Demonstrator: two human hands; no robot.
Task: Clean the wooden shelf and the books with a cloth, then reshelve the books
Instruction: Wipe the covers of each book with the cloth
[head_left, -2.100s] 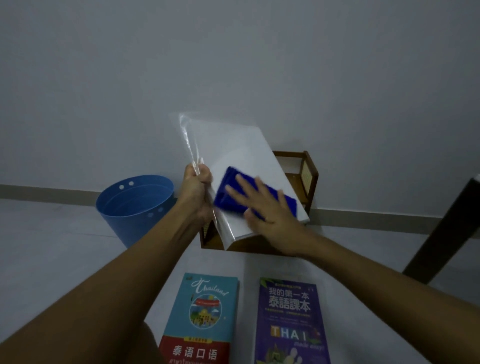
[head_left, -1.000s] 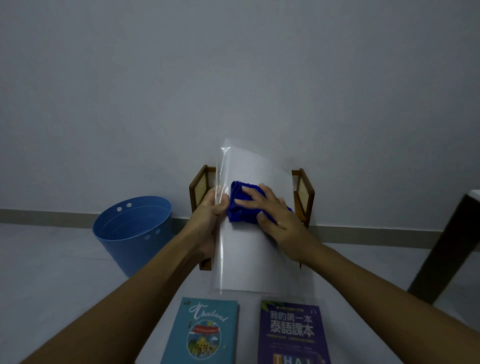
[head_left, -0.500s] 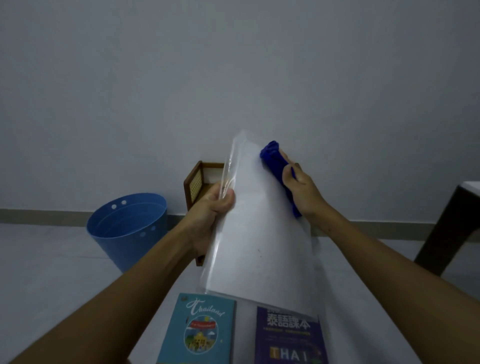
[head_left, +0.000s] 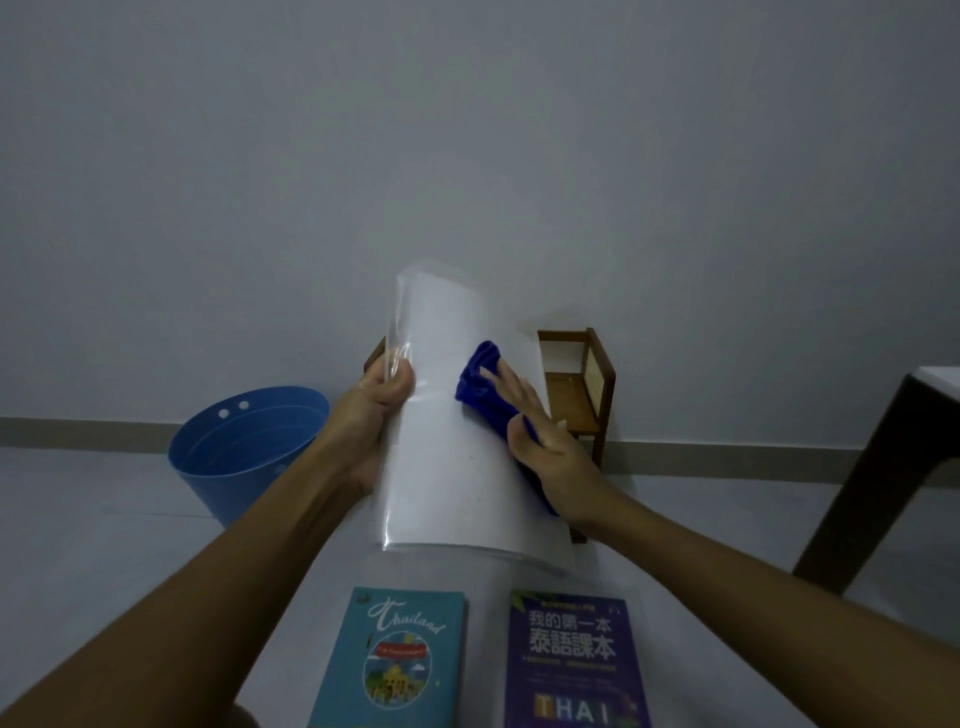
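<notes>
Large white book in a clear, glossy plastic wrapper (head_left: 457, 457) held up off the floor, tilted, lower edge just above the two books lying flat. Left hand (head_left: 382, 410) grips its left edge, fingers curled behind and thumb clamped on the front. Right hand (head_left: 540, 441) lies flat with fingers straight, pressing a bunched deep-blue cloth (head_left: 480, 384) against the cover near its right edge. Risk, as I judge it: the wrapper looks slick and loose at the top left, so a one-edge grip may slide inside the film if the wiping hand pushes hard — the book could twist or drop onto the teal "Thailand" paperback (head_left: 400, 665) and the purple Thai-language textbook (head_left: 571, 665) below. The cloth is only pinned under an open palm, not gripped; a stroke past the right edge could let it fall. The small brown wooden shelf with cane side panels (head_left: 587, 395) stands just behind, against the wall — a wide swing might knock it. Round blue plastic bucket (head_left: 244, 452) at left, apart from the action. Shelf appears bookless; reshelving not begun.
</notes>
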